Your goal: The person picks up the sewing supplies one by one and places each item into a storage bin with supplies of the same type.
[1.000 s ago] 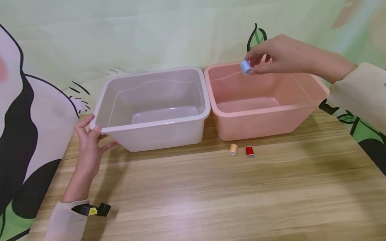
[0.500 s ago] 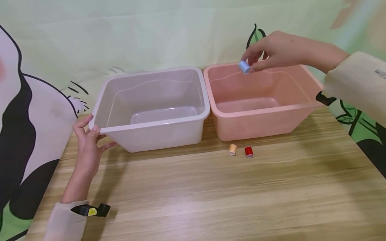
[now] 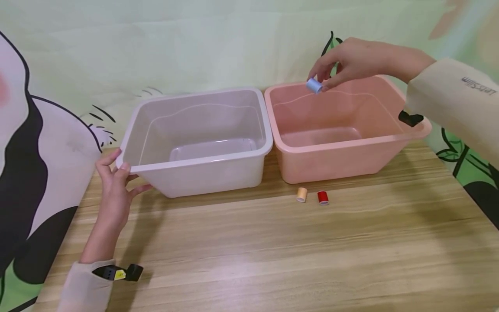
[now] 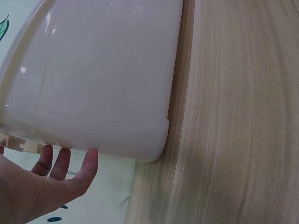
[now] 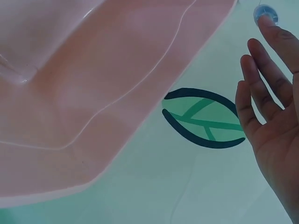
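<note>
Between thumb and index finger my right hand (image 3: 352, 60) pinches a light-blue thread spool (image 3: 314, 85), held tilted above the back part of the pink bin (image 3: 327, 161). In the right wrist view the spool (image 5: 266, 15) shows end-on at the thumb tip, while the other fingers spread loosely. My left hand (image 3: 116, 186) grips the front left corner of the pale grey bin (image 3: 210, 173), thumb over the rim and fingers beneath. Seen from the left wrist, those fingers (image 4: 88, 165) lie against the bin's outer side. Both bins stand side by side, and no objects show inside them.
On the wooden table (image 3: 249, 247), a peach thread spool (image 3: 302, 194) and a red thread spool (image 3: 322, 198) stand just in front of the pink bin. A printed cloth (image 3: 175, 43) with panda and leaf drawings hangs behind the bins.
My right hand has shifted slightly left and up with the blue spool, which has tilted further toward lying sideways. The left hand, the bins and the other two spools keep their places.
</note>
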Tool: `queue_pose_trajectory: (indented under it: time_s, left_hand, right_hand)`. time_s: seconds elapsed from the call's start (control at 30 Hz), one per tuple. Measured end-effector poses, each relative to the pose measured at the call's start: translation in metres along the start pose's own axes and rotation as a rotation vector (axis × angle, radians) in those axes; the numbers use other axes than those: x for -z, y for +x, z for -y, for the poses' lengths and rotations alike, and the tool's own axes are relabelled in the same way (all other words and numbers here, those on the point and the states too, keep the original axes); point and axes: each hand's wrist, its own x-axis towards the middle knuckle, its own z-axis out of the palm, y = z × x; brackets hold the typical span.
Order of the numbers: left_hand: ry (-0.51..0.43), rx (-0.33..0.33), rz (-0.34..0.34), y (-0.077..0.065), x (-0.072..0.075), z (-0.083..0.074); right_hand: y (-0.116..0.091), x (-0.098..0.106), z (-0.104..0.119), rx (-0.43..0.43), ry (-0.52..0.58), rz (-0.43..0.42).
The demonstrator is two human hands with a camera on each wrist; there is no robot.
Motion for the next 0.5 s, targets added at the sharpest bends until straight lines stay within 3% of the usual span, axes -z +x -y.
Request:
queue_pose_trajectory:
  time_s: [0.23,0.5]
  left_hand:
    - [0.002,-0.004,0.002,-0.001,0.001,0.0]
    - [0.001,-0.009,0.006,-0.002,0.001,0.002]
  right_hand:
    - [0.014,-0.006,-0.006,-0.022,0.046,0.016]
    - [0.026,-0.015,-0.016,-0.114,0.204,0.083]
